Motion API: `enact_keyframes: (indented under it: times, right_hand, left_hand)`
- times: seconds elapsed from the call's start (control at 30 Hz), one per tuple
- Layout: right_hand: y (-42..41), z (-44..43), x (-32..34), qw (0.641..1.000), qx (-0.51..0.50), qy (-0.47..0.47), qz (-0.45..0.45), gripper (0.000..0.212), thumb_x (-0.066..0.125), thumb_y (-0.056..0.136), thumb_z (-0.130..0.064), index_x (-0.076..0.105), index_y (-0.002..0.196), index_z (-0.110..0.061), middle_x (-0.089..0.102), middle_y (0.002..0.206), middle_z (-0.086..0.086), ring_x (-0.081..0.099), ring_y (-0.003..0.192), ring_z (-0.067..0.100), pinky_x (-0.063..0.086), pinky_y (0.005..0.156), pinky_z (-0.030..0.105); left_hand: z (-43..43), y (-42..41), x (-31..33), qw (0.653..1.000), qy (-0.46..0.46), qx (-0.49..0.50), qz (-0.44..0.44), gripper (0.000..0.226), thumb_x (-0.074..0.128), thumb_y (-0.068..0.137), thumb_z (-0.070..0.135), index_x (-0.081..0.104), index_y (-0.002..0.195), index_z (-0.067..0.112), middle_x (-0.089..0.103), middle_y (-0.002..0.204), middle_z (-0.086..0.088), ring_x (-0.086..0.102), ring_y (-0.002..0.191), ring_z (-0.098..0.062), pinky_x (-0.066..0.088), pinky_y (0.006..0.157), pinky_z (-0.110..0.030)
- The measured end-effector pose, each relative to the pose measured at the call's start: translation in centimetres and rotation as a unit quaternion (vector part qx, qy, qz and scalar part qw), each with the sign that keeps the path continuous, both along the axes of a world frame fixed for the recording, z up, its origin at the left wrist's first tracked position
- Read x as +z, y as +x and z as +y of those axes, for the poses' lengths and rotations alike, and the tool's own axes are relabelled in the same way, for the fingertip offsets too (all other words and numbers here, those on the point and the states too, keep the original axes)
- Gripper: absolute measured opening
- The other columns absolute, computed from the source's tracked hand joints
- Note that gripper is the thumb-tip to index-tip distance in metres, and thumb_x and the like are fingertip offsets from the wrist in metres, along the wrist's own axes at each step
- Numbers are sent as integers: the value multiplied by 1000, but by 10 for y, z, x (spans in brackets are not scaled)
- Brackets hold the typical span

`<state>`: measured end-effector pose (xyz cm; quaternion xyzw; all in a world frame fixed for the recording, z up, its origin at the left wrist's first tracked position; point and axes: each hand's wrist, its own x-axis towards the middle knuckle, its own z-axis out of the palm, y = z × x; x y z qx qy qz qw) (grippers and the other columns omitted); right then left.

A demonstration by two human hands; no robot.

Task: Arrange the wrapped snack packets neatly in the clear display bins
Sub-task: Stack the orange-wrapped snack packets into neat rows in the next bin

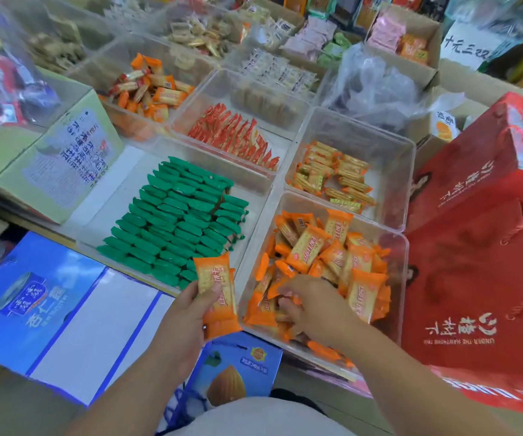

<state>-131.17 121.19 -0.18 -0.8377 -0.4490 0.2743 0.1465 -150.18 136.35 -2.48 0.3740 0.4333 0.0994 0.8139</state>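
Judging from their look, these biscuit packets will be light and rigid at the core, each a flat slab in glossy film that slides easily against its neighbours. The biscuit inside probably snaps if squeezed flat-on. The safest hold is across the long edges, or by the crimped orange ends, which give the fingers something less slippery.

At about 7 o'clock in the view, the left hand is clamped on a small stack of orange packets. The thumb lies across the top face and the fingers wrap beneath, holding the stack upright just outside the bin wall. At 11 o'clock from that hand, the green packets lie in tight rows in their own bin, which shows the order to aim for.

At 3 o'clock from the stack sits the near clear bin, and the loose orange packets in it lie tumbled at all angles. They are heaped toward the bin's 1 o'clock corner.

The right hand reaches into the bin's 7 o'clock corner with its fingers bent down among the packets and touching them. Whether they have closed on one I cannot tell, as the fingertips are partly buried. A red carton stands against the bin at 3 o'clock.
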Motion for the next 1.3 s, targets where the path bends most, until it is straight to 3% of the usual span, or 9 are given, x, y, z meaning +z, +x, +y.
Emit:
enact_keyframes:
  times: [0.13, 0.2, 0.37, 0.57, 0.7, 0.93, 1.03, 1.2, 1.3]
  right_hand:
    - [-23, 23, -30, 985, 71, -110, 116, 55, 41, 90, -53, 69, 110, -10, 68, 114, 11, 61, 106, 29, 51, 90, 43]
    - [-22, 30, -48, 975, 122, -138, 125, 42, 44, 99, -41, 67, 120, -14, 65, 124, 10, 58, 113, 30, 47, 96, 46]
    - [-8, 40, -66, 941, 216, -234, 113, 49, 31, 100, -57, 26, 148, -53, 24, 163, -9, 25, 142, 25, 23, 118, 47]
    - [-8, 59, -63, 862, 367, -346, -59, 83, 55, 93, -8, 16, 155, -47, 16, 161, -5, 19, 139, 40, 40, 100, 48]
    - [-10, 62, -59, 824, 420, -350, -148, 74, 68, 89, -12, 34, 150, -37, 23, 155, 4, 26, 133, 43, 43, 79, 45]
    - [-3, 42, -48, 853, 406, -266, -192, 46, 73, 83, -15, 59, 127, -20, 43, 145, 2, 39, 118, 35, 39, 66, 41]
    - [0, 27, -39, 877, 374, -208, -218, 34, 66, 87, -15, 65, 121, -17, 43, 141, 5, 42, 113, 34, 38, 70, 42]
    - [7, -14, -45, 914, 317, -128, -217, 61, 61, 90, -19, 37, 145, -22, 21, 161, 14, 36, 129, 37, 33, 107, 48]
    - [9, -24, -45, 934, 272, -122, -197, 80, 61, 92, -21, 14, 156, -27, 12, 164, 16, 32, 136, 36, 29, 113, 46]
  left_hand:
    - [-1, -6, 0, 1000, -5, 12, 3, 36, 71, 79, 40, 71, 113, 30, 74, 113, -9, 72, 101, -31, 60, 85, -53]
    - [-3, -8, 1, 1000, 3, 7, -1, 37, 71, 79, 41, 71, 113, 30, 75, 112, -9, 73, 100, -30, 61, 81, -52]
    - [-8, -9, 3, 999, 27, -16, -8, 37, 71, 77, 42, 70, 111, 28, 75, 110, -9, 73, 99, -29, 62, 74, -41]
    - [-9, -8, 4, 998, 51, -35, 12, 43, 68, 80, 44, 64, 119, 28, 75, 109, -3, 73, 98, -25, 62, 80, -40]
    - [-7, -7, 4, 994, 75, -66, 42, 19, 63, 95, 39, 64, 114, 37, 75, 107, 4, 74, 95, -19, 61, 75, -33]
    - [-6, -3, 11, 992, 86, -80, 56, 17, 61, 99, 32, 63, 116, 35, 76, 104, 6, 74, 92, -18, 58, 68, -25]
    - [-5, -1, 12, 991, 89, -80, 57, 19, 66, 97, 23, 65, 115, 28, 75, 105, -3, 74, 93, -25, 60, 71, -32]
    - [0, 16, 22, 984, 134, -106, 52, 34, 72, 73, 23, 69, 106, 32, 72, 107, -8, 70, 97, -36, 59, 86, -54]
    - [1, 36, 31, 975, 174, -132, 43, 39, 71, 68, 22, 69, 103, 38, 73, 105, -4, 71, 98, -32, 60, 85, -51]
